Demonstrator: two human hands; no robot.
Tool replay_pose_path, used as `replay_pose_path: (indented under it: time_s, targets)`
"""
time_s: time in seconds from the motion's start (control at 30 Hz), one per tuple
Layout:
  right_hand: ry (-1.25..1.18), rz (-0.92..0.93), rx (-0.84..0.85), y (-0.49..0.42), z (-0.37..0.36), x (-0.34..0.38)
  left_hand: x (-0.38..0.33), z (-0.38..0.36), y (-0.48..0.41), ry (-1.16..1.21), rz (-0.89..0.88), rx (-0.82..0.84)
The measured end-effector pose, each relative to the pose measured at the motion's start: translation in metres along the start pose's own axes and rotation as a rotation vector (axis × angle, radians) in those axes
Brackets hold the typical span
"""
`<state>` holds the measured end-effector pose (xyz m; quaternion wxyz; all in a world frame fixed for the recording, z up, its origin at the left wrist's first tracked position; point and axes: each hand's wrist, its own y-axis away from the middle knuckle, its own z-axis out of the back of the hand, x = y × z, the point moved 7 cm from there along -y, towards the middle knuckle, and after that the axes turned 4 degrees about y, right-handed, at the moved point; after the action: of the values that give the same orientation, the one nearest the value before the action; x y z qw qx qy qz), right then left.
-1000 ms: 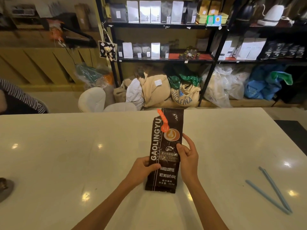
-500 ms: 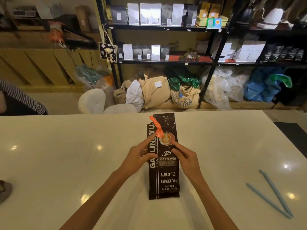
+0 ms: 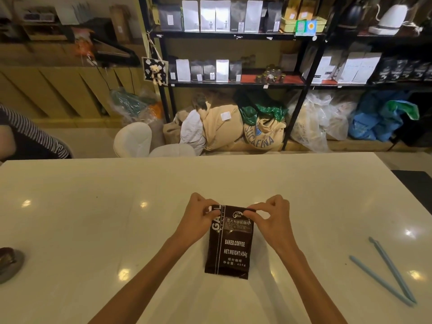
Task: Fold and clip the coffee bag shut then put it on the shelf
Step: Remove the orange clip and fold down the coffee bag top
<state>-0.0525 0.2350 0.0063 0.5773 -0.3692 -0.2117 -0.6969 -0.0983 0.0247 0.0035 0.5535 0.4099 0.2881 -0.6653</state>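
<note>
A dark brown coffee bag (image 3: 230, 247) lies flat on the white table (image 3: 93, 230), its printed face up. Its top part is folded over, so the bag looks short. My left hand (image 3: 198, 217) pinches the left end of the fold and my right hand (image 3: 272, 216) pinches the right end. The orange clip seen earlier is hidden. A long light-blue clip (image 3: 385, 272) lies open in a V near the table's right edge, far from both hands. The black shelf (image 3: 229, 84) with rows of coffee bags stands behind the table.
Burlap and plastic sacks (image 3: 257, 127) lie on the floor under the shelf. White chairs (image 3: 133, 141) stand at the table's far side. A person's striped sleeve (image 3: 35, 139) shows at the left. A small dish (image 3: 9, 263) sits at the left table edge.
The bag's top has been folded down toward me, making it much shorter. Both hands moved from the bag's middle to the two ends of the fold. The orange clip went out of sight.
</note>
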Motion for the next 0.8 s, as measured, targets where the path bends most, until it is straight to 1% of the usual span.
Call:
replay_pose_path:
  time_s: [0.07,0.13,0.2,0.3,0.33,0.37,0.43,0.5,0.53,0.67,0.8]
  targets:
    - [-0.047,-0.018,0.006,0.001,0.006,-0.001,0.001,-0.007,0.004,0.11,-0.017,0.05]
    - [-0.096,-0.067,0.069,0.001,0.006,-0.004,0.0,-0.015,0.009,0.2,-0.024,0.1]
    - [-0.041,-0.058,0.167,-0.003,0.002,-0.002,-0.001,-0.015,0.012,0.205,-0.033,0.031]
    - [0.13,0.06,0.323,-0.008,-0.005,0.014,0.001,-0.012,0.015,0.192,-0.058,-0.113]
    - [0.179,0.099,0.342,-0.009,-0.008,0.023,0.001,-0.011,0.015,0.191,-0.07,-0.154]
    - [0.211,0.12,0.333,-0.009,-0.012,0.031,0.001,-0.009,0.015,0.198,-0.078,-0.189]
    - [0.243,0.161,0.241,-0.008,-0.022,0.051,0.001,-0.006,0.017,0.27,-0.075,-0.222]
    - [0.205,0.167,0.177,-0.004,-0.039,0.062,-0.001,-0.009,0.018,0.366,-0.064,-0.22]
    - [0.17,0.141,0.164,-0.002,-0.046,0.062,0.001,-0.009,0.02,0.404,-0.051,-0.235]
    - [-0.036,0.035,0.033,-0.004,-0.055,0.064,0.001,0.001,0.023,0.433,-0.032,-0.384]
    - [-0.379,-0.158,-0.092,0.0,-0.052,0.055,-0.001,0.01,0.02,0.479,-0.03,-0.402]
